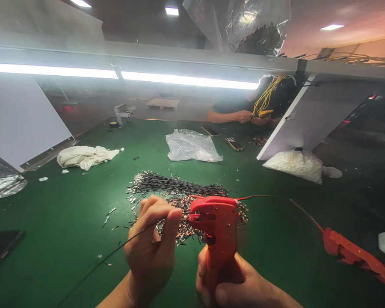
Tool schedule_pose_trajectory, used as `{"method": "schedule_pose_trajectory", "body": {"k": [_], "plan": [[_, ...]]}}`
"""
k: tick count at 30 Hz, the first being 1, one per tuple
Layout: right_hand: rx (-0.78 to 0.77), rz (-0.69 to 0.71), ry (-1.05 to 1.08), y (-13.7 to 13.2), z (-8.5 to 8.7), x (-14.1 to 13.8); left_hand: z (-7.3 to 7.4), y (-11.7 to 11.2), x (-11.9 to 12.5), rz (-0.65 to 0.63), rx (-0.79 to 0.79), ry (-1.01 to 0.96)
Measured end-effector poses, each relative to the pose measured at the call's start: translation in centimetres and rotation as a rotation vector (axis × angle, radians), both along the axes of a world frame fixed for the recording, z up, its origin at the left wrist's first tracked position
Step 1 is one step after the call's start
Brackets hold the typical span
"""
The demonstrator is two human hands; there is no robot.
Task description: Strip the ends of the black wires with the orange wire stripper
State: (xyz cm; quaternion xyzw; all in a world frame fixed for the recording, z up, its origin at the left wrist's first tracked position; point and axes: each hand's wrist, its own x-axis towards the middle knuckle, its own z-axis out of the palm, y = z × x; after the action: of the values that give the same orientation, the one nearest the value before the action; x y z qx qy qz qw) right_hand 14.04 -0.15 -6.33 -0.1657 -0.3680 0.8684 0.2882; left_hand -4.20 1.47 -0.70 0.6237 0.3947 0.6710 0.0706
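- The left hand, near centre, has thumb and fingers pinched together on 1 thin black wire; the wire's tail runs off toward the near left and its tip points right.
- The right hand, near and just right of it, is clamped around the handles of a red stripper held upright, head on top.
- Step, as I judge it: the wire tip is being brought to the stripper's head. Whether it is already inside the jaws I cannot tell.
- What this calls for: the tip seated squarely in the head, the left pinch steady, then a firm squeeze by the right hand.
- Just beyond the hands lies a heap of scraps, and behind it a bundle of black wires laid left to right.
- To the near right lies a 2nd red tool.
- The table is green and strewn with small bits.
- On it, a white cloth lies far left and a clear bag far centre.
- A phone lies beyond the bag, and a sack of white parts sits far right.
- At the far side, a co-worker's hands handle yellow wires.
- A lamp spans the table overhead, with ceiling lights beyond.
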Motion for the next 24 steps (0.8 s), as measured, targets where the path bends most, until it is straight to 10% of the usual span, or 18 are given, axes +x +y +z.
{"method": "schedule_pose_trajectory", "body": {"k": [24], "plan": [[0.063, -0.105, -0.062, -0.1, -1.9, 0.6, -0.4, 0.2, -0.2, 0.01, -0.007, 0.083]]}}
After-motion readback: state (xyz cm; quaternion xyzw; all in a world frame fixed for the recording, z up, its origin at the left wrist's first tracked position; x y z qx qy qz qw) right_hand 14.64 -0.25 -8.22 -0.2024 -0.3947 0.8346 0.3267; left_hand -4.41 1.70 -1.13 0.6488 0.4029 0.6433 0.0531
